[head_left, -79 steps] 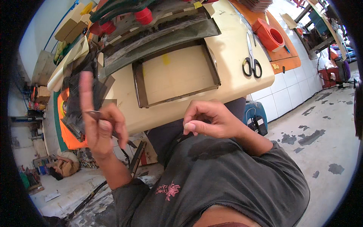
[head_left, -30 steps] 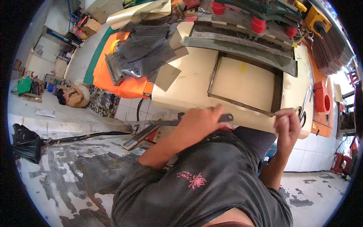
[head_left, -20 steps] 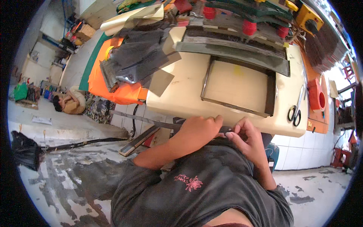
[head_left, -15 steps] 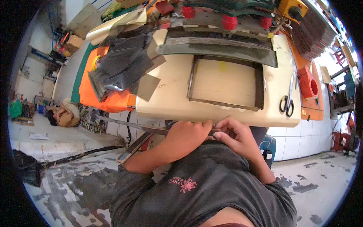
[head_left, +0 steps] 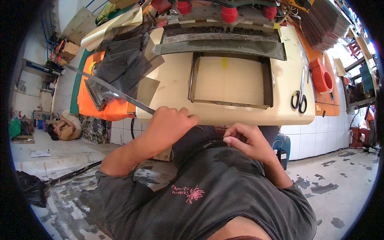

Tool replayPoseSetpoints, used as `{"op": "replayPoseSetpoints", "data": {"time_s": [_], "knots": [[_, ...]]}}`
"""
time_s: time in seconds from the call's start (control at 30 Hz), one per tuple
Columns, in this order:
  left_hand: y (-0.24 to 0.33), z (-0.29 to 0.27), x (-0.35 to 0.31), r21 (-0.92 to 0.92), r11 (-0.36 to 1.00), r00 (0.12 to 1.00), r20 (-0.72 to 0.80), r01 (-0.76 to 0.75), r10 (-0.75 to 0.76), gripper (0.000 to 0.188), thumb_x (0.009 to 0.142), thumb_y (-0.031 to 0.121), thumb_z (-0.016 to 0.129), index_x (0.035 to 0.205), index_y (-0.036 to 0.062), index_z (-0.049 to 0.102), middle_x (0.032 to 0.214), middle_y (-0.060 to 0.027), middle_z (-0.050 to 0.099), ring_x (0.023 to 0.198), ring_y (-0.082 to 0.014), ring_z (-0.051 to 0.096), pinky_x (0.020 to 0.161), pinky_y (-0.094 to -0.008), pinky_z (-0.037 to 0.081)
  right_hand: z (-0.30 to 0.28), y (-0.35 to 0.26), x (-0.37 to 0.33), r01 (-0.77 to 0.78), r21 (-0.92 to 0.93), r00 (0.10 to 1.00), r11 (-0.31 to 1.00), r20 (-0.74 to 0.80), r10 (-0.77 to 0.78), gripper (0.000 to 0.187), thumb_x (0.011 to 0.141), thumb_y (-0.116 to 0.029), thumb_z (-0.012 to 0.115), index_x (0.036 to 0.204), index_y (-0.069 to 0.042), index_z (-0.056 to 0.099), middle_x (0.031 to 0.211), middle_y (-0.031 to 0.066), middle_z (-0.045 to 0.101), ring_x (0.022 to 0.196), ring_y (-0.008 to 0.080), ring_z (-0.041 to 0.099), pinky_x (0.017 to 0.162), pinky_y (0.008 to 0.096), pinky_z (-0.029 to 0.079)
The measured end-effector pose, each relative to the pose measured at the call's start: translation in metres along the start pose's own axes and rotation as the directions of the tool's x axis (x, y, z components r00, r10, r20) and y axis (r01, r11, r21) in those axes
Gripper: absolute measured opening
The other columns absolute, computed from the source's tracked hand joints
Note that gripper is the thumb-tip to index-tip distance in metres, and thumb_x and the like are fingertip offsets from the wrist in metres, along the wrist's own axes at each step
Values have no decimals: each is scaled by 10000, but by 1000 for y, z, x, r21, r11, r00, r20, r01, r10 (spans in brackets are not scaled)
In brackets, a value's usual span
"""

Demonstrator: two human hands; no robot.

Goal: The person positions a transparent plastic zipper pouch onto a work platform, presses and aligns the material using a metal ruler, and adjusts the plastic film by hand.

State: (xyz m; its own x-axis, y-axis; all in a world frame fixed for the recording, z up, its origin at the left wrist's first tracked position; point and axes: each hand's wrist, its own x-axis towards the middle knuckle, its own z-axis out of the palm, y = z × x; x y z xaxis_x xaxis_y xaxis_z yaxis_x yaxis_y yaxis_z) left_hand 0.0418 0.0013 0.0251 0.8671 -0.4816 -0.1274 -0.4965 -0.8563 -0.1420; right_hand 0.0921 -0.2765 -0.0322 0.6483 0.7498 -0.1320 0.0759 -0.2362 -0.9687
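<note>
My left hand [head_left: 170, 126] is closed around one end of a long, thin dark strip [head_left: 114, 91]. From the fist the strip slants up and left, over the table's left corner and the stack of dark sheets [head_left: 124, 60]. My right hand [head_left: 248, 140] is in front of my body, just off the table's near edge, with fingers curled and thumb close to them. Whatever it may pinch is too small to make out. Beyond both hands, a shallow rectangular dark frame [head_left: 228, 104] lies on the cream-covered table [head_left: 168, 92].
Black-handled scissors [head_left: 301, 96] lie right of the frame, near a red ring-shaped object [head_left: 322, 78]. Long dark flat pieces [head_left: 220, 47] lie behind the frame. Orange cloth [head_left: 90, 106] hangs at the table's left. Another person [head_left: 66, 126] is low on the floor, far left.
My left hand has moved left and up, away from my right hand. The strip, earlier across my front at both hands, now tilts up to the left. My right hand stays nearly in place.
</note>
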Motion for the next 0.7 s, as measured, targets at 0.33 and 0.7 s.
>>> {"op": "replayPoseSetpoints", "data": {"time_s": [0.33, 0.7], "knots": [[-27, 9, 1, -48, 998, 998, 50, -44, 46, 147, 825, 156, 601, 969, 168, 633, 832, -47, 610, 872, -235, 675, 759, -398, 496, 2, 3, 4, 105, -15, 994, 994, 17, -104, 150, 940, -152, 706, 1000, -22, 661, 829, 61, 664, 741, 145, 622, 651, 288, 479], [-74, 43, 1, -159, 983, 983, -174, -88, 60, 128, 844, 157, 616, 971, 145, 618, 892, -26, 580, 930, -206, 629, 843, -351, 461, 8, 5, 3, 28, 32, 999, 999, 37, -29, 106, 954, -111, 700, 973, -15, 660, 795, 6, 650, 715, 60, 588, 645, 222, 465]]}}
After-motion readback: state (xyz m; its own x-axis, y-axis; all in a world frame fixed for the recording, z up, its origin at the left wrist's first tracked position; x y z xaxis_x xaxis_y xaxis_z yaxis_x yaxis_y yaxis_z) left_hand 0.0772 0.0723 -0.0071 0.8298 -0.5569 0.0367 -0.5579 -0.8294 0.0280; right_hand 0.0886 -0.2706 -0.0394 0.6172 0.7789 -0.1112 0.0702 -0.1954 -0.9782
